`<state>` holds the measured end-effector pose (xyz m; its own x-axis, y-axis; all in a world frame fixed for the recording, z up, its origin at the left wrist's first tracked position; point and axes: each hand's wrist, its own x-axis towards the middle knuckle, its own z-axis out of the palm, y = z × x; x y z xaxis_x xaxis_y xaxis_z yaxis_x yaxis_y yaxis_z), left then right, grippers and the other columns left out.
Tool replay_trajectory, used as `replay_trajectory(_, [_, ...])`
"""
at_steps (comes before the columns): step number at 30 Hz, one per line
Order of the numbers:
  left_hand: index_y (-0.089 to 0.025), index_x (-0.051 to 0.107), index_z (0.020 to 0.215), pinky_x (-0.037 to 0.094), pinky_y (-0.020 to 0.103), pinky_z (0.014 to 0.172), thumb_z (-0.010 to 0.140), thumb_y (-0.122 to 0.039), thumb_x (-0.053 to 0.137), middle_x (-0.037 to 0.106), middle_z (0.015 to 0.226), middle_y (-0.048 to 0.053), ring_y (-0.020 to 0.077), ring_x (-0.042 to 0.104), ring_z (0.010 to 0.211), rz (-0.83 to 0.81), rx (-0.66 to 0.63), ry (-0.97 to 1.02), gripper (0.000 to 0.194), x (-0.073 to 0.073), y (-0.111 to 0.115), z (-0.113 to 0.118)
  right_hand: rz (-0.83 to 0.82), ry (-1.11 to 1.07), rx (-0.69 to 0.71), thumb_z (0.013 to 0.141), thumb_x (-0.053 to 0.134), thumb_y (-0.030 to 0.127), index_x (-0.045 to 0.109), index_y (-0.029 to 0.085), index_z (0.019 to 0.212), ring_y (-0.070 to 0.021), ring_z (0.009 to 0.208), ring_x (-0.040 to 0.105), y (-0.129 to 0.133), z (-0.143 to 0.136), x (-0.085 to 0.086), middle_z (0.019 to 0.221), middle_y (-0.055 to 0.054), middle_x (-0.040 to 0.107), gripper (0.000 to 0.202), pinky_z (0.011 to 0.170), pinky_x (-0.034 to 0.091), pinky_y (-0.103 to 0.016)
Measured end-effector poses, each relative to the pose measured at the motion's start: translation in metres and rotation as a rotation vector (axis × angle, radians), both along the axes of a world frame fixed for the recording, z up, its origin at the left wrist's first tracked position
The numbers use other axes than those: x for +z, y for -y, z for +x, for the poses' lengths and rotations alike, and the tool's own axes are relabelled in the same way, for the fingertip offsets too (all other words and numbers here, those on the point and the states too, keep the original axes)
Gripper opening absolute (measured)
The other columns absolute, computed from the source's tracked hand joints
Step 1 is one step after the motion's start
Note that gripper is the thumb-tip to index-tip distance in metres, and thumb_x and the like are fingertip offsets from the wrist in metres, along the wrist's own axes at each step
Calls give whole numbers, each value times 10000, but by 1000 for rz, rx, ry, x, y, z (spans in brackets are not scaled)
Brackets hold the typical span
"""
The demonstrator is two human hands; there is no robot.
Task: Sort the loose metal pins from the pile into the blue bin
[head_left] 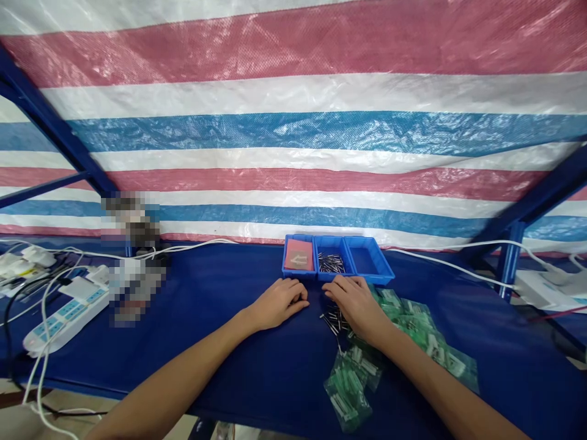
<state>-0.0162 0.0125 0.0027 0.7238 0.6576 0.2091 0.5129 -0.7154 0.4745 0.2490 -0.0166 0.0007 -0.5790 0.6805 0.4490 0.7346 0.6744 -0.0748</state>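
Note:
My left hand [280,304] rests on the blue table with its fingers curled in and the thumb close to them. Whatever those fingers hold, if anything, is hidden. To its right, my right hand [356,304] lies palm down, fingers stretched out, over a loose pile of thin dark metal screws or pins [334,320]. The palm covers part of this pile. Just beyond the hands stand joined blue bins [370,258]. In the middle bin lie more thin metal pieces [331,263]; the left bin holds a pink sheet with a small clear bag [300,255].
Green and clear plastic packets [415,327] with pale pieces inside lie beside and under my right forearm. More packets [347,391] sit near the front edge. A white power strip [68,318] with cables is at left. Striped sheeting [293,134] hangs behind the table.

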Motion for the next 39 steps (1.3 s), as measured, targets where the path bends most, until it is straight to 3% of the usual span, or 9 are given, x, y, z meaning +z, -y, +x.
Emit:
replay_trajectory(4, [-213, 608, 1015, 405, 308, 833, 1104, -363, 568, 607, 903, 4, 186, 572, 878, -5, 2, -6, 180, 1, 0, 0, -20, -35, -38, 1118, 400, 115, 622, 213, 1053, -249, 932, 615, -1, 2, 0, 1016, -79, 669, 251, 926, 372, -414])
replay_trajectory(13, [-209, 604, 1024, 410, 311, 841, 1112, -388, 546, 603, 900, 8, 187, 571, 874, -11, 0, 1, 208, 0, 0, -1, -55, -169, -57, 1110, 473, 185, 577, 232, 1079, -290, 1034, 578, 1, -4, 7, 1122, -107, 640, 118, 884, 409, -415])
replay_trajectory(21, [-209, 599, 1011, 405, 313, 836, 1111, -388, 551, 598, 893, 6, 187, 569, 870, -12, 0, 0, 211, 0, 0, 0, -57, -236, -99, 1082, 502, 187, 566, 236, 1020, -274, 887, 550, 4, -5, 10, 958, -78, 633, 102, 804, 404, -406])
replay_trajectory(24, [-208, 597, 1013, 404, 309, 839, 1108, -382, 559, 598, 900, 5, 187, 571, 877, -13, 2, -1, 202, 0, 0, 0, -98, -269, -93, 1073, 523, 189, 545, 236, 1010, -265, 864, 550, 4, -4, 8, 885, -49, 619, 82, 811, 406, -402])
replay_trajectory(33, [-207, 600, 1014, 400, 306, 836, 1109, -375, 559, 599, 906, 6, 186, 568, 876, -21, -1, -6, 198, 1, -1, 0, -103, -418, 2, 1047, 519, 120, 518, 251, 929, -260, 929, 598, 5, -4, 7, 955, -58, 672, 177, 842, 462, -395])
replay_trajectory(39, [-205, 604, 1017, 399, 308, 832, 1111, -382, 552, 604, 908, 7, 184, 567, 871, -23, -3, -1, 206, 2, -1, 0, -218, -634, -34, 1078, 550, 247, 600, 255, 927, -271, 950, 655, 4, -6, 9, 992, -80, 716, 159, 840, 518, -410])
